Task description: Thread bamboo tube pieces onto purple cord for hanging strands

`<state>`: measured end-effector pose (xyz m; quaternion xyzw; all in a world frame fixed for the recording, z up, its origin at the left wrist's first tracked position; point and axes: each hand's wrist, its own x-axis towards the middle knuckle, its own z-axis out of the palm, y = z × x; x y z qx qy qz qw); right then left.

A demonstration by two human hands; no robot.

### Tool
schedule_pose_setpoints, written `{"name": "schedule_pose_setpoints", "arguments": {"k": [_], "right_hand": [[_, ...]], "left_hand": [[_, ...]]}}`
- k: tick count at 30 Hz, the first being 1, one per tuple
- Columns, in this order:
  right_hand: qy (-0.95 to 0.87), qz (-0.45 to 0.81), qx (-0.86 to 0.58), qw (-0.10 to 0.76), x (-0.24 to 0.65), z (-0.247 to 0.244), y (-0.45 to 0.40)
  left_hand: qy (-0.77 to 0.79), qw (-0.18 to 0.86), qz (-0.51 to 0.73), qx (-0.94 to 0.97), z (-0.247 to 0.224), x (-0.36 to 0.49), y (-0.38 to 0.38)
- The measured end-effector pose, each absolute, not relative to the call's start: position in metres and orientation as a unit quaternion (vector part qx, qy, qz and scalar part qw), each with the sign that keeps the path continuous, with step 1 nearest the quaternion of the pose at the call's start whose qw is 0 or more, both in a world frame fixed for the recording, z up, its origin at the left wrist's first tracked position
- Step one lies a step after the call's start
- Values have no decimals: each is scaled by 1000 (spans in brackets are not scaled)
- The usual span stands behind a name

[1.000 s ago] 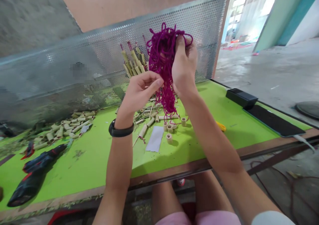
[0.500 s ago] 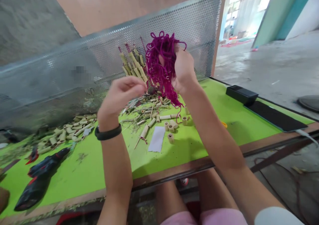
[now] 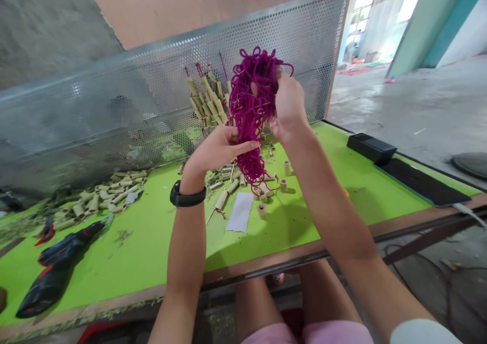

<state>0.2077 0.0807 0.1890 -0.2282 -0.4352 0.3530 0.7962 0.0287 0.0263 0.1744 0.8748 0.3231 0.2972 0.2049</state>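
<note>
A tangled bundle of purple yarn (image 3: pixel 253 95) hangs in the air above the green table. My right hand (image 3: pixel 289 100) grips its upper right side, with some fingers buried in the strands. My left hand (image 3: pixel 224 148), with a black band on the wrist, reaches the bundle's lower part. Its thumb lies across the front of the strands and its other fingers are partly behind them, so the yarn sits between. Below the yarn's loose lower end are short cut bamboo tubes (image 3: pixel 262 211) and a white paper slip (image 3: pixel 240 211).
Strung bamboo pieces (image 3: pixel 207 98) lean against the perforated metal panel (image 3: pixel 152 90). A bamboo pile (image 3: pixel 102 197) and a black cordless drill (image 3: pixel 61 263) lie at left. At right are a black box (image 3: pixel 371 147) and a phone-like dark slab (image 3: pixel 422 181) with a white cable.
My left hand has moved right, from beside the yarn onto its lower part. The bundle's lower end now hangs further down. My right hand keeps its grip.
</note>
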Motion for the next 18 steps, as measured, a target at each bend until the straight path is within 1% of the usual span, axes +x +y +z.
{"name": "schedule_pose_setpoints", "arguments": {"k": [4, 7, 12, 18], "right_hand": [[-361, 433, -184, 805, 221, 192, 85], [-358, 441, -156, 808, 231, 194, 87], [-364, 442, -153, 806, 236, 195, 88], [-359, 454, -140, 804, 234, 195, 89]], "left_hand": [[306, 245, 327, 860, 178, 22, 22], [293, 248, 355, 852, 178, 20, 22], [281, 206, 406, 845, 178, 26, 22], [273, 211, 410, 844, 177, 27, 24]]}}
